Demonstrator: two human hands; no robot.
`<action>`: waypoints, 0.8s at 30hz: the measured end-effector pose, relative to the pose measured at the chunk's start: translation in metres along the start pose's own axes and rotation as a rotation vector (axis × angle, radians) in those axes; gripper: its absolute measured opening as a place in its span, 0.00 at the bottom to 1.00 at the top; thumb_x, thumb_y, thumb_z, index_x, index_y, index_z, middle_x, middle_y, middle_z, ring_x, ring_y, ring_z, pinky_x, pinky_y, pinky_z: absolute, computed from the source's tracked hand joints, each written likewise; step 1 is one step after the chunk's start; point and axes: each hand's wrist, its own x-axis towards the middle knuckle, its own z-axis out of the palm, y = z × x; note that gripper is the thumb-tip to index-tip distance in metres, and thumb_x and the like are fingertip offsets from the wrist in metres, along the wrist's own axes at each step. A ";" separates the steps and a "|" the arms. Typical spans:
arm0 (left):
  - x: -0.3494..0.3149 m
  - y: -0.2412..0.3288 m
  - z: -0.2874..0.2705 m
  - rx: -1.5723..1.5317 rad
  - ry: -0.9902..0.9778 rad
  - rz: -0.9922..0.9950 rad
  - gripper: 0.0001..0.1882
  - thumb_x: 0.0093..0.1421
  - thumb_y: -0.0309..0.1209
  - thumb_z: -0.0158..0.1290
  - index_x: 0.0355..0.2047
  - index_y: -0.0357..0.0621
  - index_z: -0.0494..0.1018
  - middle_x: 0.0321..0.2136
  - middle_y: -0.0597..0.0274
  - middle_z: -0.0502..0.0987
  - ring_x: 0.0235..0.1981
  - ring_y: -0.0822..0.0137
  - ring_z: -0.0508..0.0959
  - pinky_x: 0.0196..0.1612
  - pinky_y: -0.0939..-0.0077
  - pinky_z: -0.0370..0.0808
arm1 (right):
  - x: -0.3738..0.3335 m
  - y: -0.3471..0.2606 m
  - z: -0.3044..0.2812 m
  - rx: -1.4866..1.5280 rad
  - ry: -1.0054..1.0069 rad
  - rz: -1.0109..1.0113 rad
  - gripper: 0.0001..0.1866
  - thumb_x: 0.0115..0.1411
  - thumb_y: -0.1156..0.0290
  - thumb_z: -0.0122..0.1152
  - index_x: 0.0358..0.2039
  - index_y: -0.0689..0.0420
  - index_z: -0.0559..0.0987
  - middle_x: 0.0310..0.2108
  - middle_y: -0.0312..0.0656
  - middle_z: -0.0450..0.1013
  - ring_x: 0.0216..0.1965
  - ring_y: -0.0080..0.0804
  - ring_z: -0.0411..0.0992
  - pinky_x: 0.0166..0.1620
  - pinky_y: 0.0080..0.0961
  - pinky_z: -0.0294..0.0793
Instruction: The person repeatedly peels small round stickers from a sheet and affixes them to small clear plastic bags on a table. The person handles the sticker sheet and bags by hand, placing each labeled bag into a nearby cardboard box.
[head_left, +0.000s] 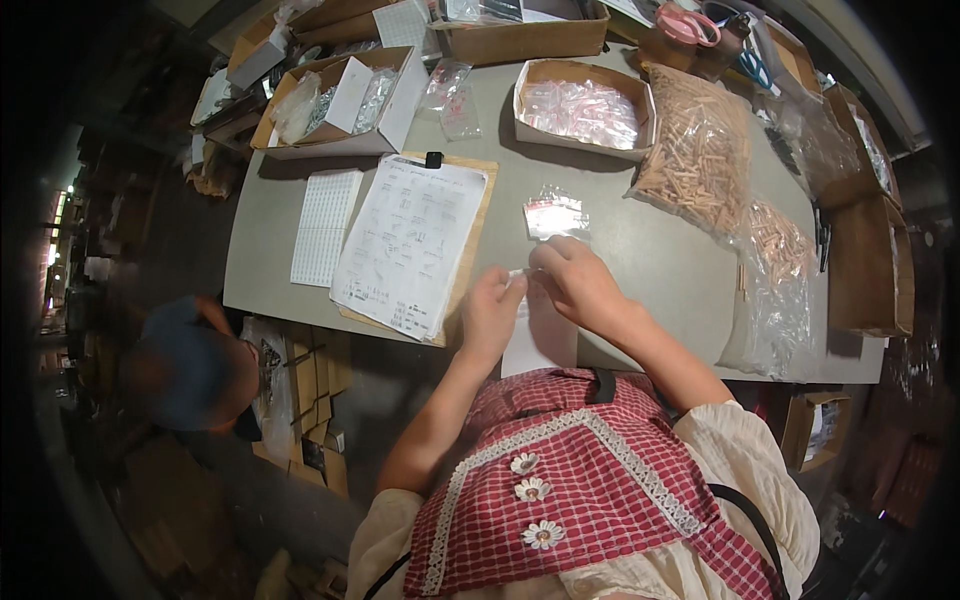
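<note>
Near the table's front edge my two hands meet, fingertips almost touching. My left hand (490, 315) pinches thumb against fingers, with a small pale edge showing at the tips. From the other side my right hand (578, 285) is closed too, its fingers bent down over whatever lies between the hands; I cannot make that out. Under and below them a whitish sheet (540, 335) reaches the table edge, partly covered by my right hand. Just beyond my fingers lies a small clear plastic bag (557, 215) with a red and white band.
Left of my hands lie a clipboard with papers (410, 245) and a printed white sheet (325, 225). Farther back stand a box of small bags (585, 105) and a divided box (340, 105). Bags of wooden dowels (692, 145) fill the right. A person (195, 360) is at the lower left.
</note>
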 end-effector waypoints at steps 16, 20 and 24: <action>0.023 -0.017 0.036 -0.031 -0.089 -0.163 0.15 0.70 0.37 0.53 0.27 0.44 0.77 0.17 0.79 0.64 0.17 0.84 0.60 0.19 0.81 0.53 | -0.043 0.014 0.000 -0.411 0.062 -0.090 0.10 0.52 0.75 0.60 0.36 0.61 0.76 0.36 0.44 0.71 0.41 0.41 0.72 0.46 0.35 0.74; 0.036 -0.008 0.039 -0.180 -0.162 -0.192 0.15 0.69 0.36 0.53 0.24 0.47 0.74 0.17 0.79 0.65 0.17 0.84 0.60 0.19 0.83 0.53 | -0.042 0.023 0.001 -0.504 0.050 -0.135 0.10 0.53 0.73 0.58 0.37 0.61 0.77 0.35 0.43 0.71 0.41 0.39 0.72 0.46 0.34 0.74; 0.047 0.005 0.037 -0.158 -0.200 -0.252 0.17 0.65 0.34 0.54 0.21 0.37 0.71 0.18 0.71 0.64 0.22 0.76 0.62 0.25 0.70 0.61 | -0.043 0.031 0.001 -0.550 0.017 -0.200 0.12 0.53 0.72 0.59 0.38 0.62 0.78 0.34 0.42 0.70 0.40 0.39 0.72 0.45 0.33 0.74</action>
